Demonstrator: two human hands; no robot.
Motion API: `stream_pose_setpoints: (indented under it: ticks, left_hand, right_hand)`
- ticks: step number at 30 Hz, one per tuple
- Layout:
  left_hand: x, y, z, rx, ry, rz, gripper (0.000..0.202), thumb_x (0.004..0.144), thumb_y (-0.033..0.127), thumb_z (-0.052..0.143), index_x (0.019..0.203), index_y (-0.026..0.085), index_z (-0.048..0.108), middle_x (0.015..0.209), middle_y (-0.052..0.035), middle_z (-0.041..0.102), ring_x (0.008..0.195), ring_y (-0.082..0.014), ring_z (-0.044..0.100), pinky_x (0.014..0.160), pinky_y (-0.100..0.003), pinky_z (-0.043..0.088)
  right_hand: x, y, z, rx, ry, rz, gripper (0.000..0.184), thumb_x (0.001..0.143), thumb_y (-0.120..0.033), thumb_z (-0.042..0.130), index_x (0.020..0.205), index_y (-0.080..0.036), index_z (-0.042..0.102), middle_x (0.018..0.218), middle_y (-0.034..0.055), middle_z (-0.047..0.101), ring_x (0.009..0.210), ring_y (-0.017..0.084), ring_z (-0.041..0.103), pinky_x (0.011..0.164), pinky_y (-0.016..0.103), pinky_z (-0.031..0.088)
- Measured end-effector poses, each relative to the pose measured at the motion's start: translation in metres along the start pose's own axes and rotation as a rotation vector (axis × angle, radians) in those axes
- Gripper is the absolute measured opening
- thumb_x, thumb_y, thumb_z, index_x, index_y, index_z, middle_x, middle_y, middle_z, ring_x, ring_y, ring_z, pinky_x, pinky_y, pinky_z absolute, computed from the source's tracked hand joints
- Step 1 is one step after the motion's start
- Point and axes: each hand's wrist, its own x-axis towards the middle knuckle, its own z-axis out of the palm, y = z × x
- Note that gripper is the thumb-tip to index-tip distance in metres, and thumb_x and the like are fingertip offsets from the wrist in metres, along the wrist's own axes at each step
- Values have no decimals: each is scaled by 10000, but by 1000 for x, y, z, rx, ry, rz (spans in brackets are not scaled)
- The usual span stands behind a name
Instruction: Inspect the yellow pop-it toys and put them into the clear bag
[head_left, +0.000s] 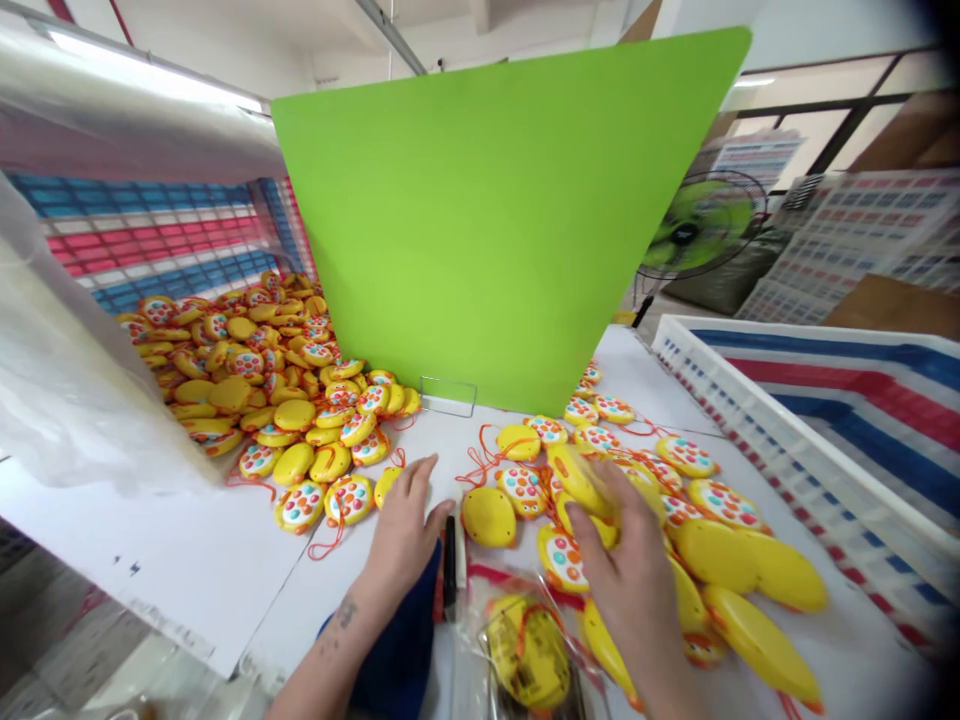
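Observation:
My right hand (626,560) grips a yellow toy phone (579,482) above a cluster of the same yellow toys (720,550) with coloured buttons and orange cords on the white table (187,560). My left hand (405,530) rests flat on the table, fingers apart, next to a single yellow toy lying face down (487,515) and a black marker (450,560). A clear plastic bag holding a yellow toy (529,650) lies at the near edge, between my hands.
A big heap of the same toys (262,380) spills from a striped sack at the left. A green board (495,220) stands upright behind. A white crate lined with striped sacking (825,440) sits right. A fan (701,225) stands beyond.

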Motion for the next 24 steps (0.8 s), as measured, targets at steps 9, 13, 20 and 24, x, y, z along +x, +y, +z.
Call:
stream_pose_setpoints:
  ticks: [9,13,20,24]
  left_hand:
    - [6,-71,7,509,-101,-119,464,805,64,486,1256,172,488,1324,-179,493,1199,-335,469,970,-522,358]
    - [8,-52,-6,378,-143,-34,330,897,186,433,1221,190,494,1222,-108,568,1105,-228,546,940,-364,428]
    - [-11,18,-18,-316,-332,10,386,866,333,548,1240,243,511,1196,-67,597,1050,-217,560,919,-318,439]
    - [-11,24,-11,-614,-270,-137,355,891,415,490,1167,201,557,1087,-70,628,965,-215,576,838,-317,468]
  right_hand:
    - [-25,-3,18,102,-252,-29,309,893,-322,498,1191,-272,561,1290,84,526,1242,283,445,1069,481,333]
    - [-34,2,31,163,-387,38,368,880,-343,523,1243,-282,541,1348,66,506,1282,273,420,1093,469,320]
    - [-40,-4,39,375,-531,212,477,911,-413,477,1363,-276,406,1396,67,478,1305,246,404,1086,435,332]
    - [-41,-3,40,518,-495,380,392,886,-478,498,1199,-255,571,1261,62,606,1207,257,512,1041,409,394]
